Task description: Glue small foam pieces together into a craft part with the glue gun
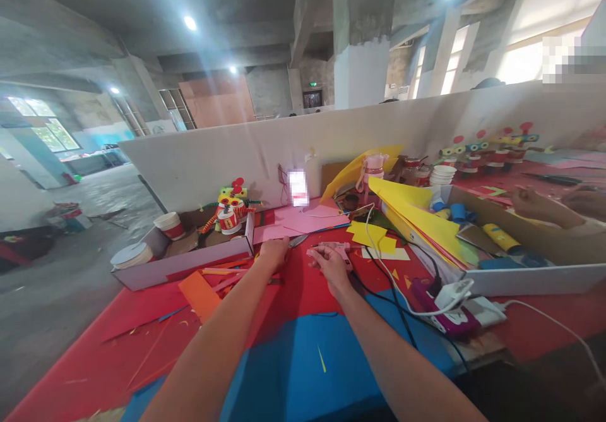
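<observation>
My left hand [273, 254] is closed around the handle end of a pair of scissors [298, 241]. Their metal blades point right, past my fingers, low over the red table cover. To the right, my right hand [334, 267] has its thumb and fingers pressed together. Whatever they may pinch is too small to make out. Just behind that hand lies a pink glue gun [344, 251], partly hidden by it. Pink paper sheets [303, 220] lie beyond both hands, and yellow paper pieces [374, 235] are to the right.
A box [189, 262] at left holds paper cups and a paper-cup robot figure [230, 217]. At right, a larger box [534, 280] holds coloured paper rolls. Cables run to a purple power strip [442, 308]. A lit phone [298, 188] leans on the white partition. Another person's hands [540, 204] are far right.
</observation>
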Motion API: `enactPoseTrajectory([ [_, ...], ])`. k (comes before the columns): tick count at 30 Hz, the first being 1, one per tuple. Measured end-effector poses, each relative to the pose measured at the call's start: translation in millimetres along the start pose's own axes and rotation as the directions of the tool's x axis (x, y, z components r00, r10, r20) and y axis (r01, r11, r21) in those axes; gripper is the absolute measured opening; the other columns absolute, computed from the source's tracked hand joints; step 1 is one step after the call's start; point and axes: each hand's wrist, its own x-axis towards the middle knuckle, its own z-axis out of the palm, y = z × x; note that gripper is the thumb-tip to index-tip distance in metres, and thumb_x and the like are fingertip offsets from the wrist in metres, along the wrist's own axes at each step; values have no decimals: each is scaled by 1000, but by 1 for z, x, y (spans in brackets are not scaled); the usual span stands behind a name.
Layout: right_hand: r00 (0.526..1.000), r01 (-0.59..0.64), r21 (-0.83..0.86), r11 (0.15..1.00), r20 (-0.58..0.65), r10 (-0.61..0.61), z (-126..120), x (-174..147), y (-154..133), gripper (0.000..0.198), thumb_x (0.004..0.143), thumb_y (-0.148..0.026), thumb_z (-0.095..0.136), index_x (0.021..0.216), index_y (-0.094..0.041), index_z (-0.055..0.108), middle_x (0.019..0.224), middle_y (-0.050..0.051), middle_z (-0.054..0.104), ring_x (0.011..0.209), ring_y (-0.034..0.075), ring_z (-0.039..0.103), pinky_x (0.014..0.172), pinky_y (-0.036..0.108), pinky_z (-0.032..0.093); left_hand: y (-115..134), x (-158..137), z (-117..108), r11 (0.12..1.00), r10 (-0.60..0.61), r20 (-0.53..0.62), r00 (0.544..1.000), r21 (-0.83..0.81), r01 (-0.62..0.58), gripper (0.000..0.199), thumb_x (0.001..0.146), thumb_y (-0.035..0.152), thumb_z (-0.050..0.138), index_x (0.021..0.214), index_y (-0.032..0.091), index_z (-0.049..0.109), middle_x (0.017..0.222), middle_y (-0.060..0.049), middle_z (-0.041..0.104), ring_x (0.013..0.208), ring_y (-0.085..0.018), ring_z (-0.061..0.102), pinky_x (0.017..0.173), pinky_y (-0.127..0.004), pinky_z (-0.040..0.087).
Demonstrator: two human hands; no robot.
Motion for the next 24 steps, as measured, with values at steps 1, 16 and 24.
enactPoseTrajectory([
  [1,1000,-13,12,1000,3,13,0,0,-1,39,52,-50,79,70,-18,67,60,-1,64,47,10,54,48,24,44,0,1,-2,1000,-4,22,1000,-2,4,49,69,9,61,117,12,51,108,-24,67,105,-37,63,82,-42,47],
  [16,997,-72,36,997,32,71,1,-3,-2,38,50,-47,81,70,-18,66,54,-4,59,49,11,54,48,22,41,-49,-8,-16,881,-6,0,1000,-473,6,41,59,14,64,100,20,57,81,-3,69,67,-17,64,52,-22,41],
  [24,996,-70,21,997,62,68,1,-4,-5,38,51,-48,81,70,-19,67,54,-3,59,49,11,53,45,22,41,-63,-33,-15,47,-93,-63,994,-997,-59,72,55,19,74,123,19,50,82,-2,66,66,-14,65,64,-28,52],
])
